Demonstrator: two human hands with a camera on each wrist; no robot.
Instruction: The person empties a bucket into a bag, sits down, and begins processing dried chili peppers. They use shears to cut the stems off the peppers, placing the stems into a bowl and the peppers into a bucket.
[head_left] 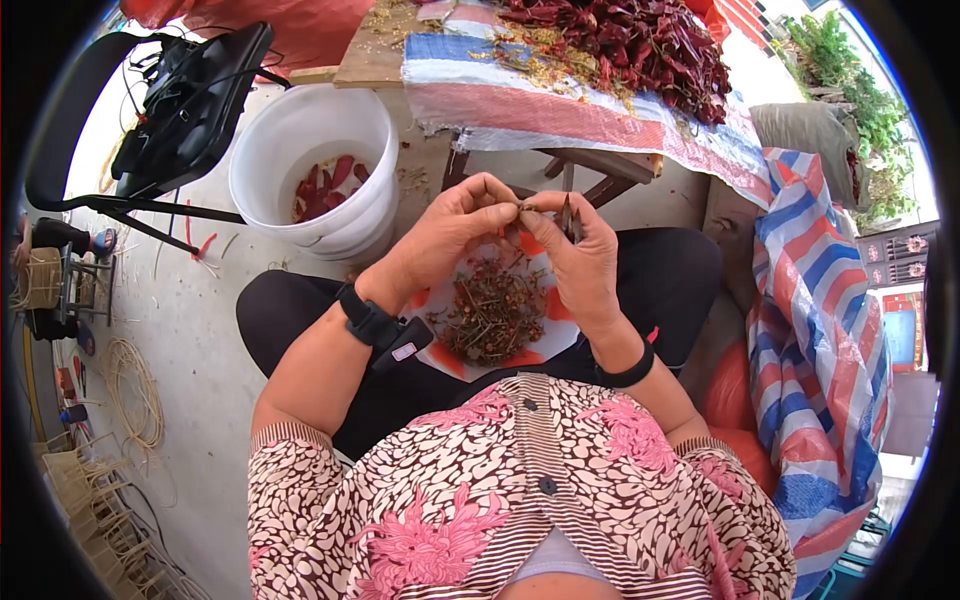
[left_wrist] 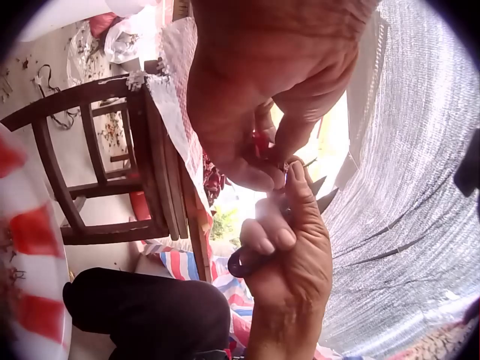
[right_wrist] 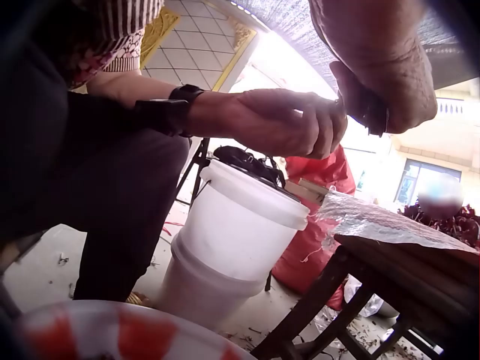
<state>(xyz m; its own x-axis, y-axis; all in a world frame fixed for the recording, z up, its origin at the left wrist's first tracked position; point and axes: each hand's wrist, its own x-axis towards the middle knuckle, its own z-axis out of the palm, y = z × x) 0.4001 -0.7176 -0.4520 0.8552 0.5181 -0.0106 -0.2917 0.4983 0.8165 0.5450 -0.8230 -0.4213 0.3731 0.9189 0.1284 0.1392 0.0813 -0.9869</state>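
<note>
Both hands meet above a red-and-white basin of stems and bits. The left hand pinches a small red piece, seen between its fingers in the left wrist view. Scissors lie in the right hand, its fingers curled round their dark handle, blades pointing away from the palm. The right thumb and forefinger touch the left fingertips at a small stem end. In the right wrist view the piece is mostly hidden by the fingers.
A white bucket holding red chilies stands at the left front. Dried red chilies are heaped on a striped sheet over a wooden table ahead. A black chair is at the far left, a striped tarp at the right.
</note>
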